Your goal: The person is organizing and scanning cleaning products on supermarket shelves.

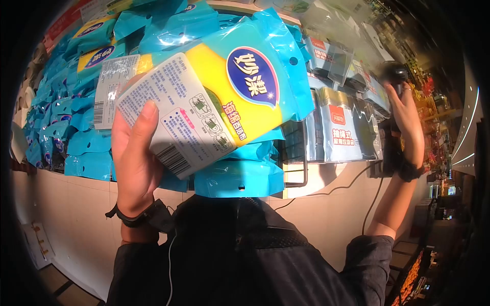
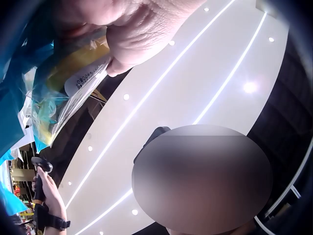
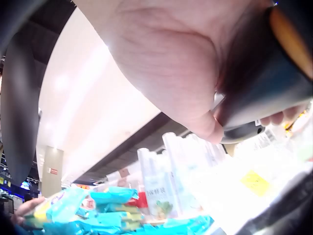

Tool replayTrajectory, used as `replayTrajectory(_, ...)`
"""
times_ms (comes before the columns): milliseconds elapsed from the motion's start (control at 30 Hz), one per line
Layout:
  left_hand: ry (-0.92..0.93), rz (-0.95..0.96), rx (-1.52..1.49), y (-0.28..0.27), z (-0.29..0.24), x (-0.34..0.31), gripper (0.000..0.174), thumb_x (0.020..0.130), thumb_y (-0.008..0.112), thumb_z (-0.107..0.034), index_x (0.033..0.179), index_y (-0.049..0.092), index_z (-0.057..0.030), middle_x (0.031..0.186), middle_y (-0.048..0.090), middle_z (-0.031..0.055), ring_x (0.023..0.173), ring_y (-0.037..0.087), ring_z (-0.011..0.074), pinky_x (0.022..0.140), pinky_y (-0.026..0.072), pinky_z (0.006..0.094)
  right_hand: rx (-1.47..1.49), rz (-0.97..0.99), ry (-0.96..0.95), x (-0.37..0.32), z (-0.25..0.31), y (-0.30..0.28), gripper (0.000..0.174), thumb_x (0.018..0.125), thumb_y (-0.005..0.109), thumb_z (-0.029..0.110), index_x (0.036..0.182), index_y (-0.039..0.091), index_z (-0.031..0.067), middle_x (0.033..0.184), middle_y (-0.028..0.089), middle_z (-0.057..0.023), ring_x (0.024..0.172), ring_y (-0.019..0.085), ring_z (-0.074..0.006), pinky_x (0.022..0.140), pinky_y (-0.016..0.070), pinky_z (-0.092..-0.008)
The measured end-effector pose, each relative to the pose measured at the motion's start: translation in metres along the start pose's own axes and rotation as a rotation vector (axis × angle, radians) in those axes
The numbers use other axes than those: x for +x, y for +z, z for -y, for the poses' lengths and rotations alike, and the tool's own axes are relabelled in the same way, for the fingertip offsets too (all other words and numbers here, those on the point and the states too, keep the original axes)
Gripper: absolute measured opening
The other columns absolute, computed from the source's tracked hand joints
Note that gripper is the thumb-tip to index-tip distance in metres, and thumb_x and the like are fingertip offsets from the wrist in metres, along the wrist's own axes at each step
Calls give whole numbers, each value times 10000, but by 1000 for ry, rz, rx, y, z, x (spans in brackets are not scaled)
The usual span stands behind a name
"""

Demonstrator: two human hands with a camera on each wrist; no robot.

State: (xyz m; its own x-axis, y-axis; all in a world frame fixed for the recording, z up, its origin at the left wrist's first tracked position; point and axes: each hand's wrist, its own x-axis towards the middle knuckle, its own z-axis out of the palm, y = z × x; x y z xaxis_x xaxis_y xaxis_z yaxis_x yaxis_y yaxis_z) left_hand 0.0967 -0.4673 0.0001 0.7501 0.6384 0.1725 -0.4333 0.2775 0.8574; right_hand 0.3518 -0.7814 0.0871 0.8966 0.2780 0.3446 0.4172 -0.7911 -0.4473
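Observation:
My left hand (image 1: 137, 160) grips a blue and yellow pack of sponge scouring pads (image 1: 219, 71) by its lower left side. The thumb lies across the white back label, above a barcode (image 1: 172, 157); the other fingers are hidden behind the pack. It is tilted, held above other blue packs (image 1: 232, 178). Out to the right, my right hand (image 1: 410, 122) holds a black handheld barcode scanner (image 1: 395, 74) by the handle. The right wrist view shows the fingers wrapped round its dark handle (image 3: 264, 78) with orange trim.
More blue packs (image 1: 61, 109) fill the shelf at left. Boxed bag rolls (image 1: 339, 125) stand right of the held pack, beside a black wire rack (image 1: 296, 158). A black cable (image 1: 352, 186) crosses the pale floor. Clear plastic rolls (image 3: 171, 171) show in the right wrist view.

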Motion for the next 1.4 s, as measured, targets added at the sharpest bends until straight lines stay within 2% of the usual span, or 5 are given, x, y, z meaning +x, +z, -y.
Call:
replayTrajectory(367, -6, -30, -47, -3, 4, 3, 456, 870, 515, -185, 1244, 349, 17, 1155, 501, 135, 1021, 529, 184, 866, 438, 305, -245, 381, 160, -24, 21, 35, 820, 769, 598, 462, 1256, 281, -117, 1159, 449, -313, 1069, 490, -367, 879, 409, -352)
replayTrajectory(700, -290, 321, -82, 33, -18, -23, 834, 796, 603, -334, 1367, 86, -14, 1254, 410, 250, 1123, 466, 292, 977, 329, 383, 91, -18, -1467, -76, 136, 34, 341, 771, 569, 182, 1098, 489, 127, 1218, 478, -115, 1113, 479, -323, 957, 354, -466)
replayTrajectory(800, -383, 290, -61, 27, -23, -23, 881, 783, 588, -429, 1364, 79, -5, 1252, 390, 277, 1126, 464, 309, 987, 343, 381, 80, 466, -1386, -72, 141, 21, 209, 740, 606, 140, 935, 539, 106, 1007, 600, -116, 961, 577, -348, 883, 435, -440)
replayTrajectory(967, 266, 99, 316, -15, -22, -9, 707, 813, 568, -382, 1317, 248, -3, 1252, 411, 215, 1137, 454, 291, 932, 390, 384, 444, 105, -271, -59, 125, 3, 420, 765, 602, 42, 1141, 438, -49, 986, 580, -125, 865, 575, -179, 786, 449, -273)
replayTrajectory(1400, 684, 149, 704, -44, 16, 19, 331, 780, 632, -153, 1036, 527, 30, 1038, 550, 170, 993, 527, 258, 890, 396, 339, -287, 656, -538, 18, 96, 135, 613, 716, 663, 181, 1236, 393, 4, 1081, 540, -236, 992, 535, -348, 845, 432, -374)
